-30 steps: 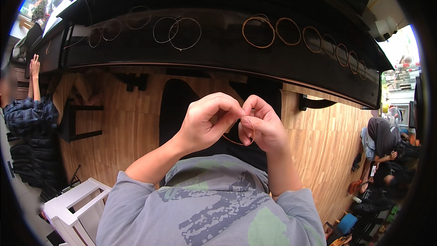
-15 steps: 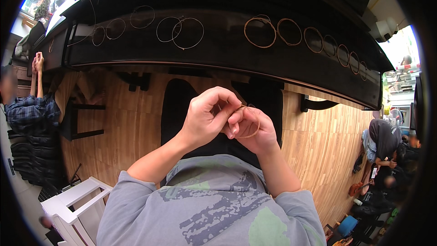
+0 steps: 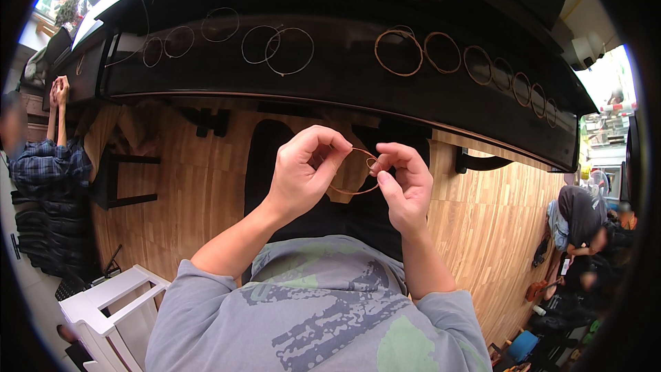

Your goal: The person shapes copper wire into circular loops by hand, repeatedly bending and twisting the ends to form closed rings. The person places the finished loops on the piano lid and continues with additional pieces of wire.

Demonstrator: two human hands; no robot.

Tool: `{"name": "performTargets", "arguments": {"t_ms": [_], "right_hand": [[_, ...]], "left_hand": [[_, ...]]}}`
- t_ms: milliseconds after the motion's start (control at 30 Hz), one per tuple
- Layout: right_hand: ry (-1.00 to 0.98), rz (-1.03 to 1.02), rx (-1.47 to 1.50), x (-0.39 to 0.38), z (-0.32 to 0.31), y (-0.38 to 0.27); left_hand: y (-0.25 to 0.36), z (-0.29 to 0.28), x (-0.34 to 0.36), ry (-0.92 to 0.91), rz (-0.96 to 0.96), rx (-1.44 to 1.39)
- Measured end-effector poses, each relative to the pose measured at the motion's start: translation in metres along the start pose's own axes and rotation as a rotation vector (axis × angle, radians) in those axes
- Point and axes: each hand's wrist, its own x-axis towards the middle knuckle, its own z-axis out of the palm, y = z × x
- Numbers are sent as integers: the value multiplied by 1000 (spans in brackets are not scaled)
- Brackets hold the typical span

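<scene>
A bronze-coloured coiled instrument string point(image 3: 355, 193) is held up before my chest, between my two hands. My left hand point(image 3: 304, 173) is closed on the left side of the coil, thumb against the bent index finger. At the coil's right side, my right hand point(image 3: 406, 182) pinches the string near a small loop between its thumb and a finger, with the index finger lifted. On the black piano point(image 3: 337, 76) lie more coils: thin silvery ones point(image 3: 290, 50) on the left and bronze ones point(image 3: 399, 51) on the right, several in a row.
Below the piano's front edge is a wooden floor point(image 3: 475, 234). A white wooden stand point(image 3: 120, 303) is at the lower left. One person in a plaid shirt point(image 3: 48, 169) sits at far left, hands raised by the piano's end. Other people point(image 3: 578, 213) are at far right.
My hands have moved apart. My right hand has shifted right and its fingers have loosened, so the coil now shows as a wider ring between the hands.
</scene>
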Motion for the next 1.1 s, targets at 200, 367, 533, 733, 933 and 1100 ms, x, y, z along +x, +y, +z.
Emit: {"name": "performTargets", "arguments": {"t_ms": [200, 367, 533, 733, 933, 1100], "right_hand": [[10, -333, -475, 10, 1, -4], [22, -151, -317, 12, -3, -2], [-48, 157, 183, 10, -10, -8], [-47, -114, 196, 6, -9, -2], [92, 147, 168, 9, -5, 15], [-238, 524, 339, 6, 4, 8]], "left_hand": [[1, -4, 2, -29, 0, 12], [-2, -6, 2, -42, 20, 37], [1, -7, 2, -35, 6, 20], [-2, -7, 4, -37, -37, 4], [4, -6, 4, 17, -13, -287], [2, -5, 6, 3, -59, -278]]}}
